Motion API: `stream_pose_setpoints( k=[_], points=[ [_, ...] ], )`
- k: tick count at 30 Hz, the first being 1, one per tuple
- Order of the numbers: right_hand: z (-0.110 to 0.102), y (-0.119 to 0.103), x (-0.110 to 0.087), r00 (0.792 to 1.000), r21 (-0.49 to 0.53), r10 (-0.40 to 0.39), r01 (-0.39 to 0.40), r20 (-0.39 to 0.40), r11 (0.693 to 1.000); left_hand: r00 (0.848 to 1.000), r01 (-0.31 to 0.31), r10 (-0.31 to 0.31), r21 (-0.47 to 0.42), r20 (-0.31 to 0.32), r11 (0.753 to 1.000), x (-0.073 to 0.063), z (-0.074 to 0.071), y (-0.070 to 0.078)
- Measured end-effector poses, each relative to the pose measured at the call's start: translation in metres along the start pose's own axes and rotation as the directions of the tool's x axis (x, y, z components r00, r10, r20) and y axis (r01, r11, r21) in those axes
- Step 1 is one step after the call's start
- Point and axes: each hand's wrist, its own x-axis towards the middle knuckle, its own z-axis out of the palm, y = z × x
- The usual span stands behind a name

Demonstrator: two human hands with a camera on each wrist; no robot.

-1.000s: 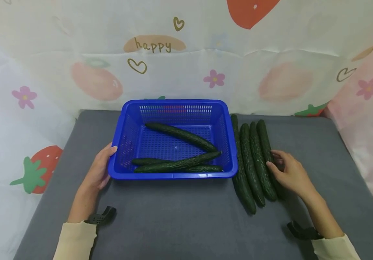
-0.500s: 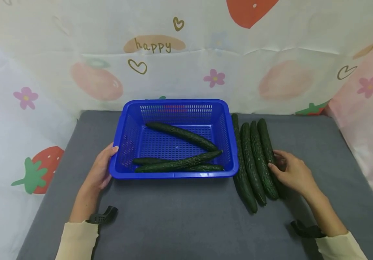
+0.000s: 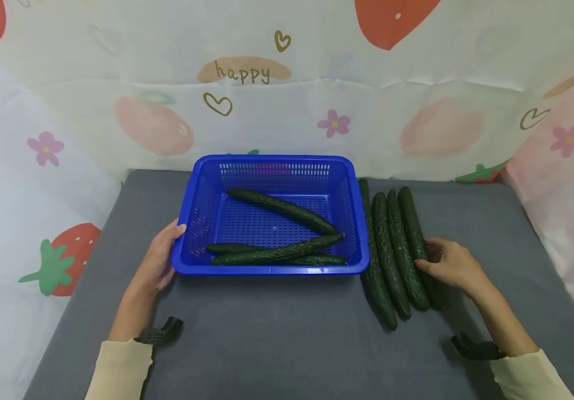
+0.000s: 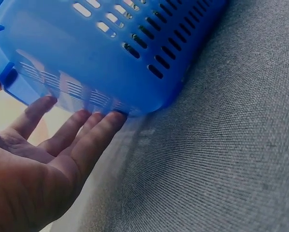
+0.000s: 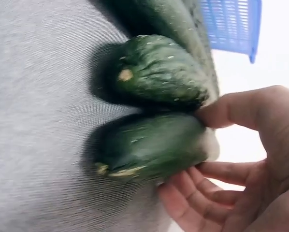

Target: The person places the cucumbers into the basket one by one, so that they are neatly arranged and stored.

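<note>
A blue plastic basket [image 3: 271,270] stands on the grey cloth with several dark green cucumbers [image 3: 284,210] lying in it. My left hand [image 3: 158,258] holds the basket's left side, thumb over the rim. In the left wrist view, the fingers [image 4: 98,137] touch its slotted outer wall. Right of the basket, several more cucumbers lie side by side. My right hand [image 3: 454,270] grips the rightmost cucumber [image 3: 412,216] with the thumb on its left side and the fingers on its right. The right wrist view shows this cucumber [image 5: 151,147] still beside its neighbour [image 5: 159,70].
Grey cloth [image 3: 276,333] covers the table in front of the basket. A printed fabric backdrop [image 3: 266,122] rises close behind the basket, with more printed fabric at both sides. Dark bands with curved pieces [image 3: 161,332] sit on both wrists.
The right hand has shifted slightly toward the near end of the rightmost cucumber. The left hand keeps its hold on the basket, and the cucumbers stay in place; the head view drifts slightly.
</note>
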Motion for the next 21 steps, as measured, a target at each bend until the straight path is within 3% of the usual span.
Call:
stream_pose_setpoints(
  k=[7, 13, 21],
  points=[
    [0.007, 0.003, 0.0, 0.998, 0.003, 0.019, -0.019, -0.057, 1.0, 1.0, -0.011, 0.011, 0.025, -0.005, 1.0, 0.0, 0.0, -0.003],
    [0.0, 0.0, 0.005, 1.0, -0.003, -0.007, 0.007, -0.028, 1.0, 1.0, 0.015, -0.013, 0.068, -0.022, 0.998, 0.0, -0.003, -0.001],
    [-0.005, 0.002, -0.009, 1.0, -0.082, 0.011, -0.011, -0.002, 0.997, 1.0, 0.013, -0.012, 0.047, -0.024, 0.999, 0.001, -0.001, -0.003]
  ],
)
